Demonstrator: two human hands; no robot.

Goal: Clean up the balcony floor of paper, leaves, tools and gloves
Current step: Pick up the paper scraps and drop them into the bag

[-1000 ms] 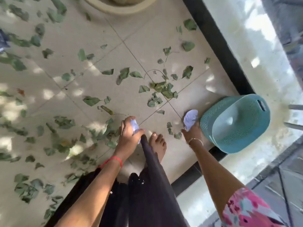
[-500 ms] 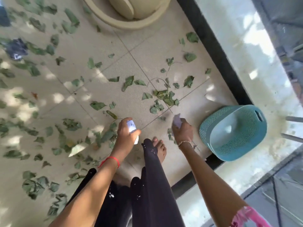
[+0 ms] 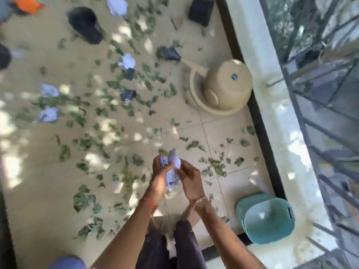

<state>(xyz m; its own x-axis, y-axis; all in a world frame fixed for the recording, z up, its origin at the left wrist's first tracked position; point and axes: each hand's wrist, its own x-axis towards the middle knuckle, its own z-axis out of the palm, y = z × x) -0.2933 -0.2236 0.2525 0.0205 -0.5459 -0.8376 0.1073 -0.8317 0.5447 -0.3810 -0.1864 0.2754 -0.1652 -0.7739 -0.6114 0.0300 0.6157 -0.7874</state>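
Note:
Both of my hands meet in front of me on a wad of crumpled pale paper (image 3: 172,167). My left hand (image 3: 161,169) grips its upper left side and my right hand (image 3: 189,179) presses it from the right. More crumpled papers (image 3: 127,61) lie further off, with others at the left (image 3: 48,114). Green leaves (image 3: 218,166) are scattered all over the beige tiled floor. A teal plastic basket (image 3: 266,218) lies tipped on its side at the lower right.
A beige watering can (image 3: 225,86) stands by the raised white ledge (image 3: 272,113) and railing on the right. A black slipper (image 3: 85,25), a dark square object (image 3: 201,11), dark scraps (image 3: 169,53) and something orange (image 3: 27,3) lie at the far end.
I have straightened up and the view now takes in more of the floor. My hands rose from the floor and came together, joining their two papers into one wad.

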